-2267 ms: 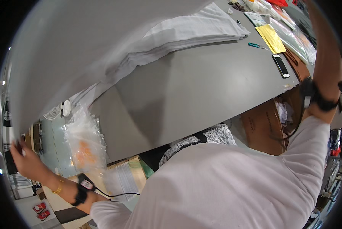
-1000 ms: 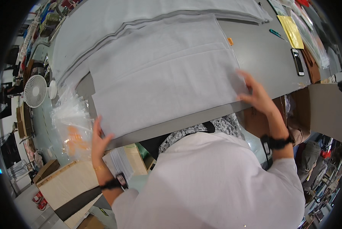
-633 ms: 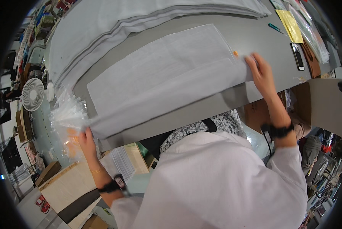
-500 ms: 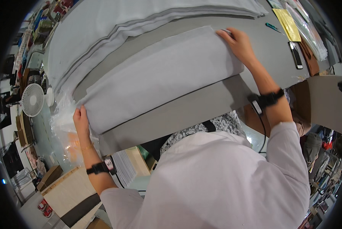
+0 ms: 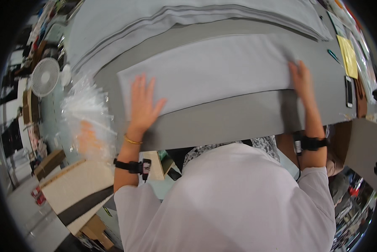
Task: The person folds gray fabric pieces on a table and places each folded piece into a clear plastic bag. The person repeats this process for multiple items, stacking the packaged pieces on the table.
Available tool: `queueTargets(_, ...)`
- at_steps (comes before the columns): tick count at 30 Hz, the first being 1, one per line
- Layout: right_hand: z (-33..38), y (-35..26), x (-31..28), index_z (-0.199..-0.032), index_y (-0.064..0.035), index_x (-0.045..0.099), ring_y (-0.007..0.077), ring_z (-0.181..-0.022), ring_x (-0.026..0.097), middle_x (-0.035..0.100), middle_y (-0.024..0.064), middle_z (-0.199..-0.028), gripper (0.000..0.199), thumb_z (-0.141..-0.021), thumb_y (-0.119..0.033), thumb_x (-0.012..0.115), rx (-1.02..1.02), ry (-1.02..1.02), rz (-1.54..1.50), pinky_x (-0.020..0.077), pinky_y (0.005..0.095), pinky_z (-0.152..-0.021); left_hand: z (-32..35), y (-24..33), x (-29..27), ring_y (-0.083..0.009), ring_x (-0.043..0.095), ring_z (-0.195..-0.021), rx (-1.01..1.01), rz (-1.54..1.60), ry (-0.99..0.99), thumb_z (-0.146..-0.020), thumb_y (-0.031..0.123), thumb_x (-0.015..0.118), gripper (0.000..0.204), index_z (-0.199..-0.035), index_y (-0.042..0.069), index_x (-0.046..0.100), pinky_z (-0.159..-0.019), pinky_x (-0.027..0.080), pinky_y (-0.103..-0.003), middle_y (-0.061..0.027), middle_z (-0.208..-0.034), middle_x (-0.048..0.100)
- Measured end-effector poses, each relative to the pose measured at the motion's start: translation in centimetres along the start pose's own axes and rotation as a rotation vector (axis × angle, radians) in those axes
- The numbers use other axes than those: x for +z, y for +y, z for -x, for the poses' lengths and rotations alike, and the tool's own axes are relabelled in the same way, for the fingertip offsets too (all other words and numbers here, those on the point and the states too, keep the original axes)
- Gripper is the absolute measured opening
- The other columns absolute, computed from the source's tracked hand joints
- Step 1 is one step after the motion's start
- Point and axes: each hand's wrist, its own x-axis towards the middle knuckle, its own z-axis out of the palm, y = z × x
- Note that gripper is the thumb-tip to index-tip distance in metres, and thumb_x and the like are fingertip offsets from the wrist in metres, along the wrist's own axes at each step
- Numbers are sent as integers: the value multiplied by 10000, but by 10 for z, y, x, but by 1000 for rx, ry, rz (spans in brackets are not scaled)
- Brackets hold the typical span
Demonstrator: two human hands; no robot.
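Note:
A long folded piece of light grey fabric [image 5: 213, 69] lies flat on the grey tabletop [image 5: 222, 122]. My left hand [image 5: 143, 101] rests on its left end, palm down, with fingers spread. At the fabric's right end is my right hand [image 5: 301, 80], slightly blurred, its fingers stretched out along the edge and somewhat apart. Neither hand grips the cloth. Behind the folded piece lies a larger stack of similar grey fabric layers [image 5: 163, 19], running across the far side of the table.
Clear plastic bags [image 5: 87, 113] lie at the table's left, near a white fan [image 5: 45, 77]. On the right are a phone [image 5: 348, 91], a green cutter [image 5: 333, 55], a yellow sheet [image 5: 347, 56] and more plastic packaging. A cardboard box [image 5: 363, 138] stands by the right edge.
Both hands have let go of the fabric's ends. The left hand now lies flat on the cloth, and the right has come down along its right edge. The cloth lies straighter.

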Motion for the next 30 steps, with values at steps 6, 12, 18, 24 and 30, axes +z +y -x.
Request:
queueTargets(6, -30, -48, -79, -1277, 72, 608, 158, -1046, 713, 749, 116, -1106, 501, -979, -304, 751, 500, -10, -825, 556, 269, -826, 21, 39, 14, -320, 538, -1352, -326, 763, 210, -1061, 252, 587, 509, -1484, -14, 489, -1124, 466, -474, -215, -1459, 546)
queueTargets(12, 13, -265, 38, -1316, -15, 562, 245, -1163, 644, 661, 146, -1271, 504, -946, -275, 784, -250, -460, -662, 525, 341, -934, 10, 34, -9, -171, 691, -912, -675, 1497, 172, -1089, 266, 565, 452, -1401, -58, 524, -660, 604, -313, -125, -1114, 704)
queueTargets(18, 36, -295, 72, -1281, -38, 611, 361, -1015, 699, 721, 153, -1095, 517, -947, -411, 736, -395, -518, -373, 546, 454, -868, 4, 30, 2, -109, 647, -936, -705, 1341, 140, -1026, 124, 640, 485, -1424, -92, 464, -798, 534, -245, -82, -1063, 668)
queueTargets(24, 27, -222, 56, -1377, -59, 605, 336, -1411, 507, 593, 147, -1454, 541, -971, -404, 701, -720, -142, 135, 336, 494, -1207, 6, 18, 25, -86, 605, -866, -583, 1250, 273, -1000, -1, 569, 412, -1389, -66, 449, -758, 490, -243, -47, -1027, 659)
queueTargets(30, 32, -220, 45, -1363, -66, 625, 361, -1476, 429, 534, 129, -1529, 481, -951, -292, 727, -692, -419, -64, 318, 507, -1224, 43, 27, -9, -148, 585, -680, -715, 659, 438, -994, 158, 668, 222, -1139, 3, 604, -659, 510, -315, -48, -893, 652)
